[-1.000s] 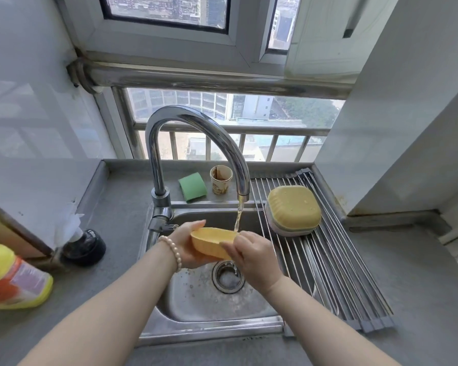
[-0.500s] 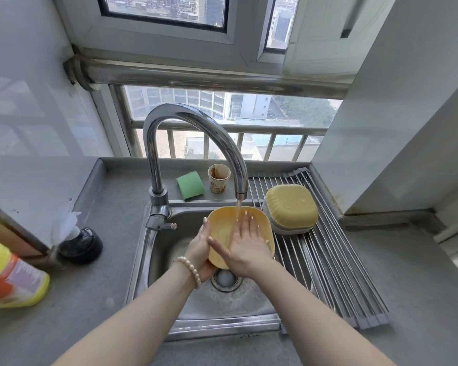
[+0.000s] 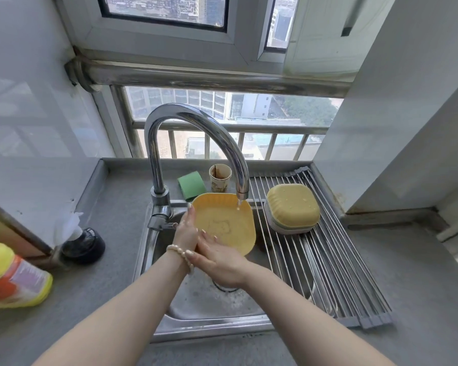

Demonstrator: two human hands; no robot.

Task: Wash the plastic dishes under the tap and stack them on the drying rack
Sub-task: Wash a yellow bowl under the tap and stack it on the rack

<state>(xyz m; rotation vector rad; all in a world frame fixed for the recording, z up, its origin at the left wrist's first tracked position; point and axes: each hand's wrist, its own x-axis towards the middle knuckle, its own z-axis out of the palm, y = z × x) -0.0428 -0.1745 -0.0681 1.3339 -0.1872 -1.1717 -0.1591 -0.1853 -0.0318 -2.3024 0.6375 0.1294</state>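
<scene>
Both hands point(image 3: 204, 247) hold dish point(image 3: 224, 223) — under tap point(image 3: 196, 122).

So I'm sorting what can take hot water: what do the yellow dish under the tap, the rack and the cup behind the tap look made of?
The square yellow dish looks like matte moulded plastic, with a ribbed rim and embossed base. The roll-up drying rack looks like shiny steel rods with grey, perhaps rubber, end strips. The small stained cup looks like printed paper.
</scene>
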